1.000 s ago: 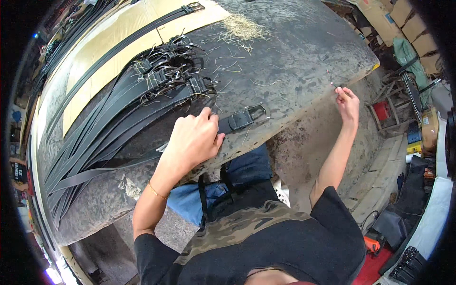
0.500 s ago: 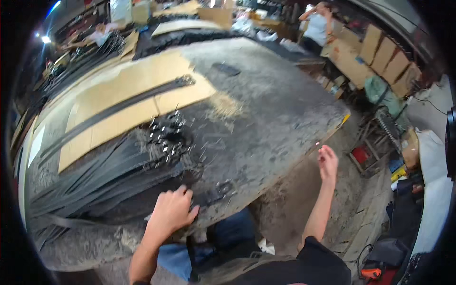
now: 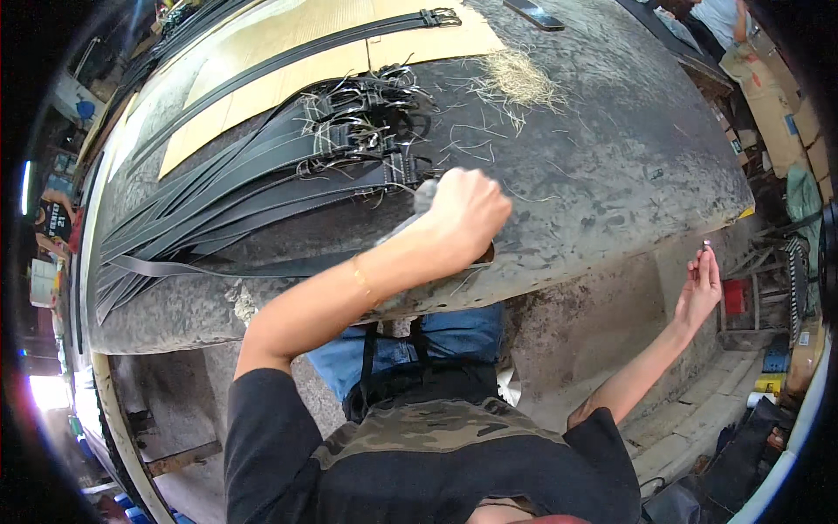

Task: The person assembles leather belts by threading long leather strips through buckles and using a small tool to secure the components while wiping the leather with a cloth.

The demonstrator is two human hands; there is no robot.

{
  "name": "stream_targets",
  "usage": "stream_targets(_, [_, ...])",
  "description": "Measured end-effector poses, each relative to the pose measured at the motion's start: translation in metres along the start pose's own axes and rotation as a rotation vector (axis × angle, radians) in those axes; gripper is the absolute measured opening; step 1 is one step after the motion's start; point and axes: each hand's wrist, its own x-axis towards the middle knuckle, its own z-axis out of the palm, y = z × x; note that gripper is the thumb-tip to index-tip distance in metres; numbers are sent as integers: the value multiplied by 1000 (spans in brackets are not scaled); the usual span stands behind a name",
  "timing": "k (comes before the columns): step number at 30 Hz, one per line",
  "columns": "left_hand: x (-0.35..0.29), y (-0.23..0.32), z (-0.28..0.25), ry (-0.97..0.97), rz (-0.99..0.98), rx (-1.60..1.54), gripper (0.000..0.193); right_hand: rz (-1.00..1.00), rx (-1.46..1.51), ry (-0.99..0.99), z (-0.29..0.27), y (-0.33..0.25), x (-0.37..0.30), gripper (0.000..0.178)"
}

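Note:
My left hand (image 3: pixel 467 218) is curled into a fist above the dark table (image 3: pixel 628 175). Its fingers are turned away, so I cannot make out what is in them. Beneath my left forearm a black belt (image 3: pixel 218 265) runs along the near edge, and part of its end shows below the fist. A pile of black belts (image 3: pixel 253 192) lies left of the fist, with metal buckles (image 3: pixel 358 131) bunched at the right end. Off the table's right front edge, my right hand (image 3: pixel 698 293) pinches a small metal-tipped object (image 3: pixel 706 245) upright between its fingertips.
Pale thread scraps (image 3: pixel 515 79) lie heaped on the table beyond the buckles. One belt (image 3: pixel 305 52) is laid straight over a cardboard sheet (image 3: pixel 262 83). A phone (image 3: pixel 534 14) rests at the far side. Cardboard boxes (image 3: pixel 768 105) stand at the right.
The view has shifted closer over the table. My left hand has lifted from beside the belts, moved right and closed into a fist. My right hand stays out at the right, fingers pinched.

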Motion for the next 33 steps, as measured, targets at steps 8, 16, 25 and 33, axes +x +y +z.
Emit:
stream_targets(8, [77,-18,-23,387,-129,28,37,-43,-535,-223,40,-36,18,24])
stream_targets(16, [-4,16,-32,474,-125,-125,30,-400,-1319,-971,66,-62,76,10])
stream_targets(25, [-81,26,-4,585,-276,-308,23,-355,-1537,-1123,123,-55,75,16])
stream_targets(33, [-125,9,28,261,-484,-406,35,-317,-1583,-1108,101,-47,90,20])
